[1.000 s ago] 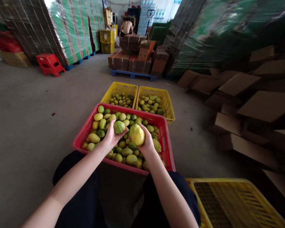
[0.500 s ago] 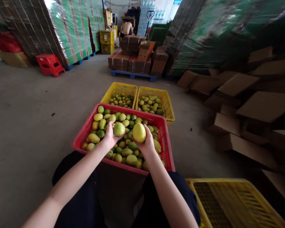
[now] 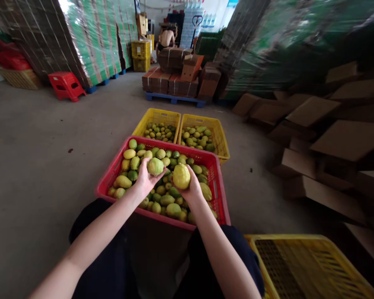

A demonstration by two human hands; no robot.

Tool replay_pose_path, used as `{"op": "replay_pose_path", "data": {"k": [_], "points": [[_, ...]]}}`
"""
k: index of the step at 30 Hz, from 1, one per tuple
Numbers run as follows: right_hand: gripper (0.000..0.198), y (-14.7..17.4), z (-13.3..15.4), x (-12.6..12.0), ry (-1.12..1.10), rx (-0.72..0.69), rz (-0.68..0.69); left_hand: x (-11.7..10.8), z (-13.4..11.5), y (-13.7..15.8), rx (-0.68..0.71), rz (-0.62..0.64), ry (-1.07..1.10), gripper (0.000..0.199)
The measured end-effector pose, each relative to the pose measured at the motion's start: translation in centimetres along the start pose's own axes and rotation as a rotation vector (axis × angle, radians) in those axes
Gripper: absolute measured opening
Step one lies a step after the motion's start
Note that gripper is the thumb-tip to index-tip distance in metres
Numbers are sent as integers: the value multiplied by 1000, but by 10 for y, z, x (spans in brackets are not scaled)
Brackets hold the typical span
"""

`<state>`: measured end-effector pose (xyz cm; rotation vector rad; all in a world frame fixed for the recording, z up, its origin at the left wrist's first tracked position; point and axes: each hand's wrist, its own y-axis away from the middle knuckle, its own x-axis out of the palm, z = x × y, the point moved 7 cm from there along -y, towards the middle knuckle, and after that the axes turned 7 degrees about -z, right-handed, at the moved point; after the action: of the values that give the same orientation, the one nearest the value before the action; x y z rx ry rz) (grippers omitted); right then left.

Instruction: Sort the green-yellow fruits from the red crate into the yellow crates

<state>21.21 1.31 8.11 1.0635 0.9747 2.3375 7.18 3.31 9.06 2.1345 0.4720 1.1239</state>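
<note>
My left hand (image 3: 146, 179) is closed around a greenish-yellow lemon (image 3: 155, 166), its thumb on the near upper side and its fingers beneath. A larger, yellower lemon (image 3: 181, 176) with a knobbly top sits in my right hand (image 3: 192, 187), which wraps it from the right and below. Both hands are above a red crate (image 3: 218, 182) between my knees. Many green and yellow lemons (image 3: 173, 210) fill that crate, some of them hidden under my hands and forearms.
Two yellow crates (image 3: 222, 139) of smaller fruit adjoin the red crate's far side. Another yellow crate (image 3: 299, 257) stands by my right knee. Cardboard boxes (image 3: 336, 139) are piled on the right. Farther off are a red stool (image 3: 67, 86), a loaded blue pallet (image 3: 174, 99) and a person (image 3: 166, 38).
Both lemons have turned a little in my hands. The left one is slightly higher, and the right one now shows its knobbly end upward. Neither was let go.
</note>
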Motion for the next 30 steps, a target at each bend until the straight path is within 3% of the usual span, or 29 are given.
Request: {"op": "replay_pose_path", "data": {"k": [3, 8, 17, 21, 30], "points": [[30, 2, -2, 3, 8, -5, 42, -3, 1, -2, -31, -39, -53, 30], [16, 3, 1, 11, -20, -57, 159, -5, 4, -9, -19, 60, -85, 32], [30, -7, 0, 5, 8, -50, 123, 6, 1, 3, 31, 32, -147, 24], [32, 2, 4, 14, -11, -81, 220, 5, -4, 3, 81, 36, -142, 24], [29, 12, 9, 16, -149, -99, 293, 8, 16, 1, -119, 139, 7, 23]]}}
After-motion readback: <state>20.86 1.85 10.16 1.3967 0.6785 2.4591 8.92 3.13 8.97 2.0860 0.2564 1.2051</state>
